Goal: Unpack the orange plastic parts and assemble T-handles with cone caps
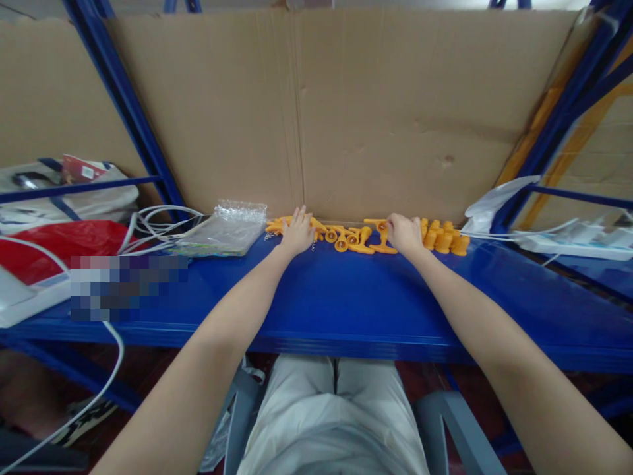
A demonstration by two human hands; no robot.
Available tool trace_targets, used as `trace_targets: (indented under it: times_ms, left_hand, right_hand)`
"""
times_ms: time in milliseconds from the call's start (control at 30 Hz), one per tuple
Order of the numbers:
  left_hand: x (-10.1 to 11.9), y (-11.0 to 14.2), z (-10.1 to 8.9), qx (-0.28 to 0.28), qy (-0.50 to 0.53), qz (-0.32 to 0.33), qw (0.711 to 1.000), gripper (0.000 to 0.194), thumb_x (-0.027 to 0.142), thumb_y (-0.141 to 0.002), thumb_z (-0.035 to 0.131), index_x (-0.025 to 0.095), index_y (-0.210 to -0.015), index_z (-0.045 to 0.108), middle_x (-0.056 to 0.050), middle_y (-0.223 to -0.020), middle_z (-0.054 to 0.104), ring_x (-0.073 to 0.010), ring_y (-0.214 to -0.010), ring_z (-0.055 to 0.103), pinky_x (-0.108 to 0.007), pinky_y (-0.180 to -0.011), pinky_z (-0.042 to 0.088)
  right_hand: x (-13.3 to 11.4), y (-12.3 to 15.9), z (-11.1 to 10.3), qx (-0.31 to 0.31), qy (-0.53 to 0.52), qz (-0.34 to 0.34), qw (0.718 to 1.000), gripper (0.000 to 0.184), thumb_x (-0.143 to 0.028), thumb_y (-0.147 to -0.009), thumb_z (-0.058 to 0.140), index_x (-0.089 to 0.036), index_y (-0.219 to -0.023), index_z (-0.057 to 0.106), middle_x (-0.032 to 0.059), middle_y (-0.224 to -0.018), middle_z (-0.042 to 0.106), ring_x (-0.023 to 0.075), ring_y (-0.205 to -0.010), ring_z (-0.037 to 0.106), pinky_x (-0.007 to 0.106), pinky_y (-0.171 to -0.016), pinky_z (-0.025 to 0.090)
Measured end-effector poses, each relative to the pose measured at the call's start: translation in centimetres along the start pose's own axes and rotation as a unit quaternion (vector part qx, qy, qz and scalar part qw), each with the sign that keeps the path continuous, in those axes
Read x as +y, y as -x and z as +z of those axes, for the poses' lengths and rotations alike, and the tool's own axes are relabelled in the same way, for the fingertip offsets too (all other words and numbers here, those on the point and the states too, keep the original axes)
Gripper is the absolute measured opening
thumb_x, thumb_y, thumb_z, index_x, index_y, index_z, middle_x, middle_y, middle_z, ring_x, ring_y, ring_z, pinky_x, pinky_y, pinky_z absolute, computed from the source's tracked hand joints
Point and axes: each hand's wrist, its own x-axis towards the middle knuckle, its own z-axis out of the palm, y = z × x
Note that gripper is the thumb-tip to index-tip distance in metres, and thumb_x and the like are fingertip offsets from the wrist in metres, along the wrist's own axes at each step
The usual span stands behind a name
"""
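Both your hands are on the row of yellow things along the back of the blue shelf (346, 297), across the middle of the frame. Your left hand (298, 233), just left of centre, lies palm down over a heap of yellow pieces (341, 245), its fingers straight and unclenched; the heap is too tangled and too covered to count. Your right hand (405, 235), right of centre, has bent fingers against one yellow piece at its left side; you cannot tell from this view whether they grip it. Between your two hands lie several more yellow pieces, three of them showing round openings. Just right of your right hand stands a close group of yellow cups (444, 243), more than six, the exact number hidden by overlap. Left of your left hand lies one flat pack (217, 239) with clear bubble wrap (241, 211) at its upper edge. At the left of the frame are one red bag (93, 234) and several looped white cables (148, 218), with one canvas bag (111, 196) behind. At the right are one white plastic bag (494, 206) and one power strip (573, 246). One large cardboard sheet (395, 99) stands behind everything, and two grey armrests (445, 409) flank your lap at the bottom.
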Motion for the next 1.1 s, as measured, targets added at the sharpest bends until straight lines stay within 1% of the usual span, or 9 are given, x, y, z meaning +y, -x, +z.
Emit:
trace_targets:
  times_ms: [100, 200, 300, 400, 500, 600, 733, 867, 1100]
  left_hand:
    - [0.9, 0.2, -0.6, 0.047, 0.011, 0.063, 0.997, 0.057, 0.025, -0.099, 0.036, 0.020, -0.156, 0.038, -0.013, -0.170, 0.023, -0.0295, -0.158, 0.018, -0.064, -0.124, 0.015]
    - [2.0, 0.4, -1.0, 0.065, 0.012, 0.135, 0.989, 0.058, 0.024, -0.100, 0.036, 0.019, -0.158, 0.033, -0.013, -0.169, 0.023, -0.0261, -0.158, 0.018, -0.059, -0.126, 0.012]
    - [2.9, 0.6, -1.0, 0.050, 0.018, 0.211, 0.976, 0.057, 0.028, -0.102, 0.037, 0.018, -0.158, 0.032, -0.015, -0.167, 0.030, -0.0255, -0.157, 0.020, -0.057, -0.126, 0.013]
    - [3.2, 0.4, -0.3, 0.016, 0.025, 0.264, 0.964, 0.049, 0.024, -0.101, 0.039, 0.018, -0.149, 0.045, -0.014, -0.158, 0.046, -0.0243, -0.152, 0.033, -0.057, -0.125, 0.018]
    - [3.0, 0.0, 0.3, 0.012, 0.031, 0.276, 0.960, 0.037, 0.015, -0.098, 0.039, 0.016, -0.128, 0.061, -0.013, -0.136, 0.066, -0.0225, -0.134, 0.055, -0.053, -0.122, 0.028]
    - [2.7, -0.3, 0.4, 0.028, 0.034, 0.277, 0.960, 0.028, 0.014, -0.097, 0.043, 0.014, -0.113, 0.066, -0.013, -0.115, 0.073, -0.0231, -0.113, 0.066, -0.048, -0.114, 0.040]
    - [2.6, -0.3, 0.0, 0.051, 0.031, 0.282, 0.958, 0.024, 0.015, -0.095, 0.045, 0.015, -0.106, 0.067, -0.013, -0.104, 0.073, -0.0259, -0.103, 0.067, -0.043, -0.097, 0.050]
    - [2.9, 0.0, -0.2, 0.051, 0.015, 0.276, 0.960, 0.025, 0.016, -0.095, 0.045, 0.014, -0.104, 0.067, -0.013, -0.104, 0.073, -0.0273, -0.102, 0.067, -0.043, -0.093, 0.049]
    - [3.3, 0.1, -0.4, 0.044, -0.017, 0.279, 0.959, 0.030, 0.010, -0.089, 0.044, 0.013, -0.104, 0.070, -0.014, -0.102, 0.075, -0.0260, -0.099, 0.068, -0.043, -0.095, 0.046]
  right_hand:
    - [0.2, -0.3, -0.5, 0.047, -0.041, -0.022, 0.998, 0.037, -0.017, -0.098, 0.029, -0.017, -0.109, 0.065, 0.0163, -0.114, 0.072, 0.0295, -0.106, 0.063, 0.039, -0.088, 0.031]
    - [-0.6, -0.4, -0.9, 0.064, -0.075, -0.090, 0.991, 0.038, -0.019, -0.098, 0.029, -0.019, -0.108, 0.066, 0.0140, -0.112, 0.072, 0.0274, -0.105, 0.062, 0.040, -0.093, 0.032]
    - [-2.1, -0.4, -0.9, 0.044, -0.132, -0.163, 0.977, 0.036, -0.020, -0.098, 0.032, -0.019, -0.108, 0.067, 0.0129, -0.110, 0.072, 0.0257, -0.105, 0.063, 0.037, -0.093, 0.036]
    - [-3.6, -0.3, -0.8, 0.022, -0.184, -0.199, 0.962, 0.033, -0.021, -0.097, 0.036, -0.018, -0.108, 0.067, 0.0121, -0.110, 0.073, 0.0248, -0.105, 0.064, 0.035, -0.092, 0.041]
    - [-4.2, -0.2, -0.8, 0.011, -0.220, -0.205, 0.954, 0.031, -0.022, -0.096, 0.039, -0.019, -0.106, 0.068, 0.0111, -0.108, 0.073, 0.0239, -0.103, 0.065, 0.034, -0.092, 0.044]
    - [-3.9, -0.2, -0.8, -0.016, -0.245, -0.184, 0.952, 0.030, -0.025, -0.097, 0.040, -0.018, -0.106, 0.068, 0.0104, -0.106, 0.073, 0.0229, -0.098, 0.067, 0.032, -0.088, 0.047]
    - [-3.3, -0.4, -0.5, -0.061, -0.281, -0.134, 0.948, 0.038, -0.033, -0.103, 0.031, -0.017, -0.108, 0.066, 0.0106, -0.104, 0.073, 0.0205, -0.087, 0.068, 0.032, -0.082, 0.051]
    - [-3.4, -0.7, 0.5, -0.111, -0.339, -0.108, 0.928, 0.036, -0.040, -0.102, 0.039, -0.018, -0.115, 0.064, 0.0092, -0.102, 0.073, 0.0176, -0.074, 0.067, 0.031, -0.071, 0.055]
    - [-3.0, -1.1, 1.7, -0.080, -0.323, -0.124, 0.935, 0.033, -0.036, -0.093, 0.055, -0.016, -0.118, 0.063, 0.0110, -0.104, 0.071, 0.0203, -0.084, 0.067, 0.035, -0.078, 0.056]
